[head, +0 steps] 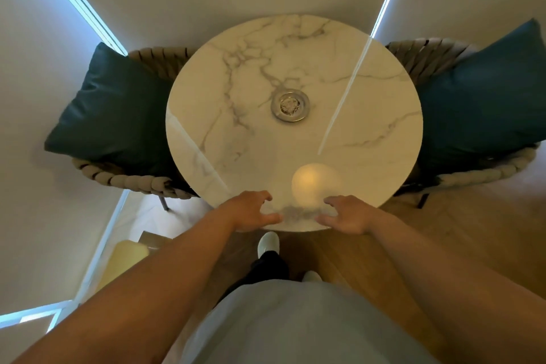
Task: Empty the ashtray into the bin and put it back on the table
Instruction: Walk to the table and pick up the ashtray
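Observation:
A round silver ashtray (290, 106) with grey ash and bits inside sits near the middle of the round white marble table (369, 115). My left hand (250, 210) hovers over the table's near edge, fingers spread and empty. My right hand (348, 214) is beside it, a short gap apart, also with fingers apart and holding nothing. Both hands are well short of the ashtray. No bin is clearly in view.
Two woven rope chairs flank the table, each with a dark teal cushion: one left (118, 115), one right (484, 103). A lamp's glow reflects on the tabletop (316, 183). Wooden floor and my white shoe (268, 244) lie below. A yellowish object (127, 257) sits lower left.

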`<state>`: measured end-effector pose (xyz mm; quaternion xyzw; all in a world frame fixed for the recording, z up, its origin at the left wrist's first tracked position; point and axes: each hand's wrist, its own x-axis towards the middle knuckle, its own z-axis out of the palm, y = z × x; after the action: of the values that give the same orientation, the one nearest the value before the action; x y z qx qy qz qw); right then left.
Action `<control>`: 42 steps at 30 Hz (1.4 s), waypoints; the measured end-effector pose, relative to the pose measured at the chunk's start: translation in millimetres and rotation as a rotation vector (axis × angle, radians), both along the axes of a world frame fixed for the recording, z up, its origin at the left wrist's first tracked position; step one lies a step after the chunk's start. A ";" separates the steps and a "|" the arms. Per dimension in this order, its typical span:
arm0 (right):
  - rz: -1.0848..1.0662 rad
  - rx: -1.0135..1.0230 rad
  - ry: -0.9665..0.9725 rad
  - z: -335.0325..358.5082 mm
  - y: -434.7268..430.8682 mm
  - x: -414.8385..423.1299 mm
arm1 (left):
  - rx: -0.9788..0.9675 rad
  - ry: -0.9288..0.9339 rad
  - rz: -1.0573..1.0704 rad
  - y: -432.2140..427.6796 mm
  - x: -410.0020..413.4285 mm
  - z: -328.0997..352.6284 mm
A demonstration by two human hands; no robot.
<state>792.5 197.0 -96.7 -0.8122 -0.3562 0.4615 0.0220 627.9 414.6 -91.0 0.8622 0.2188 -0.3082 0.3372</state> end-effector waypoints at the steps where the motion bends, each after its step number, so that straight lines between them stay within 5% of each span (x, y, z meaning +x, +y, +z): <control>1: -0.001 -0.003 0.000 -1.2 7.5 4.9 | -0.002 0.002 -0.010 9.9 7.4 -0.7; 15: -0.123 -0.012 -0.021 -7.8 81.6 59.1 | -0.029 -0.028 -0.095 101.7 97.2 -2.3; 31: -0.163 0.125 -0.182 -34.6 146.9 179.9 | 0.179 -0.135 0.009 157.6 190.9 -40.8; 42: 0.070 0.305 -0.384 -66.7 182.7 224.3 | 0.347 -0.316 -0.056 169.3 237.5 -74.9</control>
<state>1016.9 379.8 -163.5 -0.8595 -0.4471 0.2403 0.0604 865.4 583.9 -165.9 0.9506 0.1890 -0.1362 0.2053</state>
